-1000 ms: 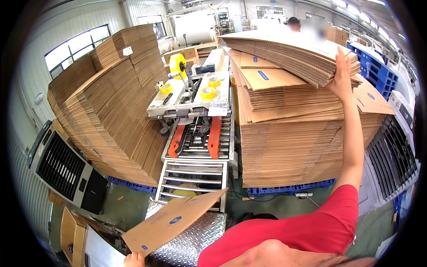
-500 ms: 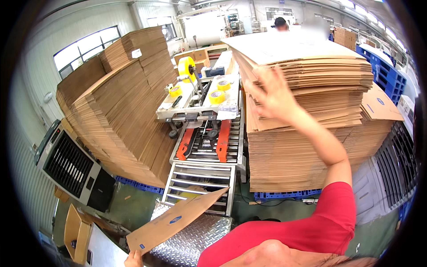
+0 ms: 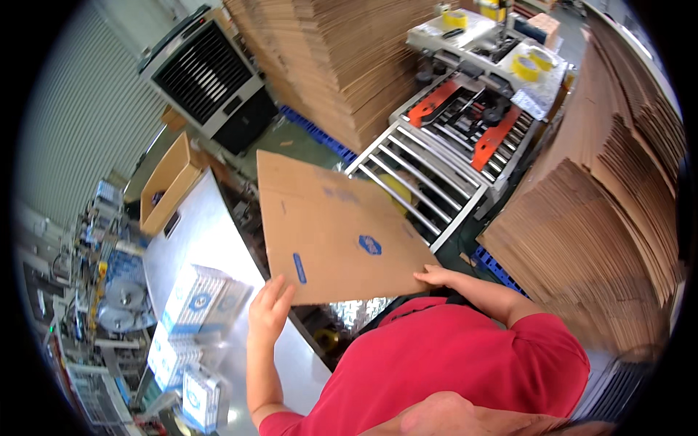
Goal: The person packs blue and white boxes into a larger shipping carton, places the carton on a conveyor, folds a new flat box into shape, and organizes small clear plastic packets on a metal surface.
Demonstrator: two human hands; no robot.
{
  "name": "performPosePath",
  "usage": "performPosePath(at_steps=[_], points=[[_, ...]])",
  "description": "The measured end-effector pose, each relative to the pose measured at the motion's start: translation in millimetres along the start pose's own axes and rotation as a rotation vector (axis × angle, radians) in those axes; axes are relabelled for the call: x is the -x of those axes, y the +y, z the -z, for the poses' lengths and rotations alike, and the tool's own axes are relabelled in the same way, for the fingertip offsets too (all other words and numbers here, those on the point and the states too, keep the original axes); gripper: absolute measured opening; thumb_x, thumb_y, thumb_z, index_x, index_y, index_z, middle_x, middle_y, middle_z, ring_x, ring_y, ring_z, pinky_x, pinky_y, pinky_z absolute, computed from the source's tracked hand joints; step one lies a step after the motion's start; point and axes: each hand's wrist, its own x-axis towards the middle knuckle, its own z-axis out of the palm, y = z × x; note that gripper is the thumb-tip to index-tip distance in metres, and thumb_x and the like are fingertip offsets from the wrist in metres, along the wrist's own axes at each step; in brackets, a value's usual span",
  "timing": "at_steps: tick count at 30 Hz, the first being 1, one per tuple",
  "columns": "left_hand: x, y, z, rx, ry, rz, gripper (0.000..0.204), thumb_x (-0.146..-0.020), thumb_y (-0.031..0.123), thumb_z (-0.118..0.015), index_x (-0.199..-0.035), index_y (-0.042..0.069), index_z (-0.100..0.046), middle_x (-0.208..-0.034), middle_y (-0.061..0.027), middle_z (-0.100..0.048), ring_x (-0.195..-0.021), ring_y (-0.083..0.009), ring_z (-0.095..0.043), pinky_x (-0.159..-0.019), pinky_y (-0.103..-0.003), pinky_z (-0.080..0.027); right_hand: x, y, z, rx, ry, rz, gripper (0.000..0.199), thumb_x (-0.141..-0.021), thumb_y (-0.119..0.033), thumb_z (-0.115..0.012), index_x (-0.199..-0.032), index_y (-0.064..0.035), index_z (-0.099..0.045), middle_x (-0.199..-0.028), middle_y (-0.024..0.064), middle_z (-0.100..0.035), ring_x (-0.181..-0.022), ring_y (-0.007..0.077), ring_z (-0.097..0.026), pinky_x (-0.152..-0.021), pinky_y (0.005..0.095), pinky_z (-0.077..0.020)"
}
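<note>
Flat carton blank (image 3: 338, 229) held above the worktop (image 3: 211, 232), near edge gripped by both hands: left hand (image 3: 269, 309), right hand (image 3: 436, 276). Roller conveyor (image 3: 418, 182) beyond. Judged step: positioning the blank; opening it out appears due next.

Left hand (image 3: 269, 309) fingers behind cardboard sheet (image 3: 338, 229)

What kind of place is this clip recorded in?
Most likely a packing area in a factory or warehouse. Tall stacks of flat cardboard stand around a box-taping machine with a roller conveyor, and both hands, left hand and right hand, hold a flat carton.
</note>
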Motion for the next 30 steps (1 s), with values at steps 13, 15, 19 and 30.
performPosePath(at_steps=[13,15,19,30], points=[[-8,38,14,0.059,-0.16,-0.004,0.016,-0.06,-0.003,-0.06,-0.074,0.005,-0.057,-0.103,-0.0056,-0.059,-0.097,-0.0267,-0.059,-0.065,-0.032,-0.054,116,-289,61,0.789,0.71,1.409,0.073,-0.064,-0.026,-0.075,-0.129,-0.0133,-0.045,-0.126,0.0149,-0.044,-0.125,0.0292,-0.036,-0.103,0.0463,-0.0284],[2,54,15,0.015,-0.267,0.136,0.016,-0.061,-0.004,-0.059,-0.074,0.004,-0.057,-0.104,-0.0061,-0.057,-0.099,-0.0277,-0.057,-0.07,-0.035,-0.053,99,-314,110,1.107,0.875,1.391,0.068,-0.059,-0.031,-0.077,-0.12,-0.0157,-0.051,-0.113,0.0092,-0.05,-0.116,0.0268,-0.042,-0.098,0.0502,-0.0309],[-31,87,18,-0.081,-0.161,0.35,0.027,-0.064,0.004,-0.063,-0.091,0.005,-0.057,-0.106,-0.0103,-0.053,-0.1,-0.0339,-0.052,-0.081,-0.039,-0.048,66,-331,129,1.412,0.61,1.428,0.041,-0.06,-0.034,-0.074,-0.092,-0.0154,-0.057,-0.086,-0.0002,-0.055,-0.089,0.0202,-0.053,-0.078,0.0435,-0.0383],[-81,120,-13,0.407,-0.611,0.929,0.046,-0.091,0.035,-0.043,-0.131,0.013,-0.038,-0.103,-0.0173,-0.06,-0.094,-0.0368,-0.057,-0.078,-0.046,-0.045,148,-229,158,1.137,0.664,1.461,0.058,-0.069,-0.025,-0.071,-0.118,-0.0014,-0.052,-0.128,0.0154,-0.05,-0.12,0.0333,-0.045,-0.102,0.05,-0.0263]])
